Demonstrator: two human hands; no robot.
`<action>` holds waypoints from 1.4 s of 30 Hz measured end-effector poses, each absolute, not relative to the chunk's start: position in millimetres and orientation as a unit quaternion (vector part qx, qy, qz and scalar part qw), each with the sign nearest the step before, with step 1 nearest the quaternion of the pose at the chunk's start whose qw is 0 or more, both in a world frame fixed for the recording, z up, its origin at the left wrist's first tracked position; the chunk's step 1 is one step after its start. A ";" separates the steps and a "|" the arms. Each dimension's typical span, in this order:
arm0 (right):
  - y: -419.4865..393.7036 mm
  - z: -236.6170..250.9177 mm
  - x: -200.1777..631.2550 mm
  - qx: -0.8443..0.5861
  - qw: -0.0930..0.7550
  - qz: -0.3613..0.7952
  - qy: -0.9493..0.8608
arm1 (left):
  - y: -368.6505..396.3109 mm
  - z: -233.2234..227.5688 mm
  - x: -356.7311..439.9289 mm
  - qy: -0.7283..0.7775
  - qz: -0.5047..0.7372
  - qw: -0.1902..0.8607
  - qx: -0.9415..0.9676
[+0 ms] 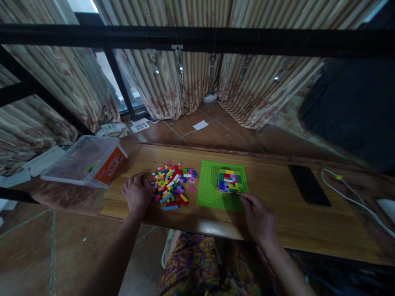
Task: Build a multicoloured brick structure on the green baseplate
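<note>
The long wooden desk (pixel 277 193) is the biggest thing in front of me. On its far left end sits a clear plastic box with an orange label (pixel 89 160), tipped on its side. A flat black phone (pixel 308 185) lies on my right, with a white cable (pixel 348 193) near it.

In the middle lies a flat, square, green plastic baseplate (pixel 212 193). It looks thin, light and a bit bendy, so I think I should hold it down by an edge when I press on it. On top of it stands a small, chunky block of many-coloured bricks (pixel 228 181), stuck to the bumps. It feels like it would be hard and light, but it could snap apart if I squeeze the top layers. I would take it low, by two sides.

Left of the plate is a loose heap of small colourful plastic bricks (pixel 169 187). They are tiny, hard and smooth, easy to drop, so fingertips work best.

My left hand (pixel 135 193) rests on the desk, touching the heap's left edge, its grip loose and holding nothing I can see. My right hand (pixel 259 218) is at the plate's near right corner, fingers pinched together; I cannot tell if a brick is between them.
</note>
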State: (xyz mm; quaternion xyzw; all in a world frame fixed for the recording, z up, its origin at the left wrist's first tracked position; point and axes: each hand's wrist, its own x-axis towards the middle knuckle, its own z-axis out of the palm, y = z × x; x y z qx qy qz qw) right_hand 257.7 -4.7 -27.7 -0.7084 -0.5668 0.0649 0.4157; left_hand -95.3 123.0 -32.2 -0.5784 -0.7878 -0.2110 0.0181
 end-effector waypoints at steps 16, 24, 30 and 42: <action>22.1 -42.8 266.6 -0.659 0.488 0.056 -0.570 | 124.1 -34.8 -96.1 -0.787 -0.215 0.020 -0.578; 23.3 -51.1 261.1 -0.654 0.569 0.145 -0.477 | 123.8 -34.1 -96.0 -0.787 -0.215 0.015 -0.578; 23.7 -53.9 260.9 -0.653 0.590 0.190 -0.435 | 123.8 -33.7 -95.5 -0.790 -0.214 0.016 -0.575; 22.6 -57.9 264.7 -0.672 0.550 0.135 -0.477 | 123.4 -34.5 -95.4 -0.786 -0.224 0.014 -0.576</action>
